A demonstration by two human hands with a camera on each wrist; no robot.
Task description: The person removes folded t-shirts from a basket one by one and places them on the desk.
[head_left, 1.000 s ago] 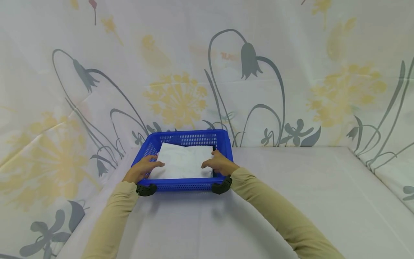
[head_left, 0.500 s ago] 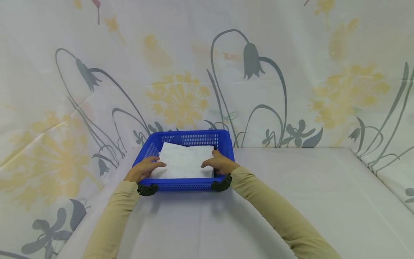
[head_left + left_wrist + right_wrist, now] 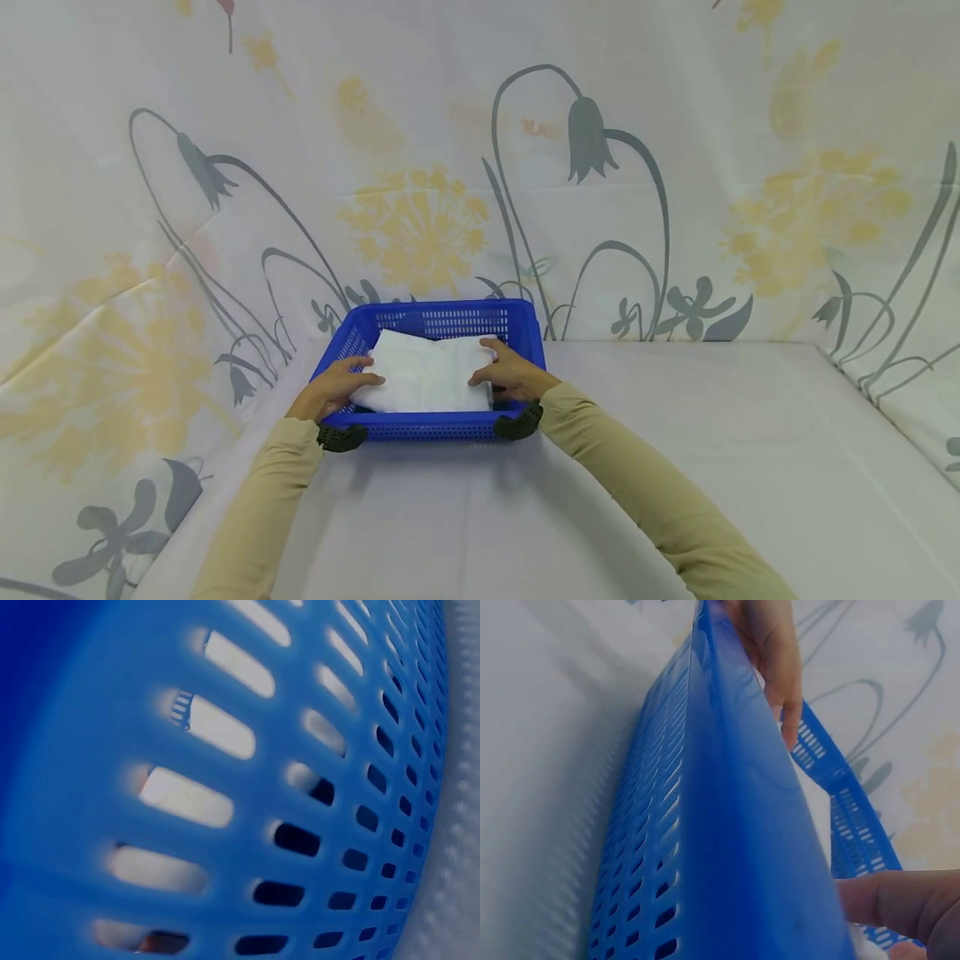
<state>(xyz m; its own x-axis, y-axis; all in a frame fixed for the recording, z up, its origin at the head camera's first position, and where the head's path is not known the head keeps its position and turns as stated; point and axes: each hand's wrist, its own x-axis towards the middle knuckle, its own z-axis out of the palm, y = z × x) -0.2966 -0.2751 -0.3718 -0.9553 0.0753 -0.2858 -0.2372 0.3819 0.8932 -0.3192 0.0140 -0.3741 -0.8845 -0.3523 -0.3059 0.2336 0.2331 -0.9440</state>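
A folded white cloth (image 3: 423, 375) lies inside a blue plastic basket (image 3: 420, 427), its upper left corner standing up in a point. The left hand (image 3: 330, 392) reaches over the basket's left side and grips the cloth's left edge, thumb on top. At the opposite edge, the right hand (image 3: 517, 372) grips the cloth between thumb and fingers, the fingers partly hidden under it. Something dark shows beneath the cloth along its lower edge. Through slots in the basket wall (image 3: 270, 780), the left wrist view shows white cloth above dark patches.
The basket stands on a white-covered table (image 3: 675, 442), near the back wall. A white sheet (image 3: 465, 150) with grey and yellow flowers hangs behind. Dark wrist mounts (image 3: 519, 422) overlap the basket's front rim.
The right fingers have shifted inward and up over the cloth's right edge. The cloth's right side has bunched slightly, and a dark gap now shows at its lower left. The basket stays put.
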